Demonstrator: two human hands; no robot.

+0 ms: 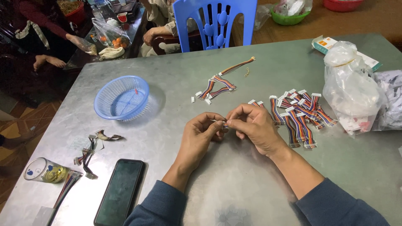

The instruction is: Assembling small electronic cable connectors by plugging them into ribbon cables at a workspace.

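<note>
My left hand (202, 133) and my right hand (254, 125) meet over the middle of the grey metal table (234, 184). Both pinch a small multicoloured ribbon cable piece (225, 124) between fingertips; most of it is hidden by the fingers. Just right of my right hand lies a pile of several ribbon cables with white connectors (300, 117). A smaller group of the same cables (217, 86) lies farther back, beyond my hands.
A blue plastic basket (121, 98) sits to the left. A dark phone (120, 191) lies near the front edge, beside scrap cables (88, 155) and a tipped glass (44, 170). Plastic bags (351, 90) stand at right. A blue chair (215, 23) and other people sit behind.
</note>
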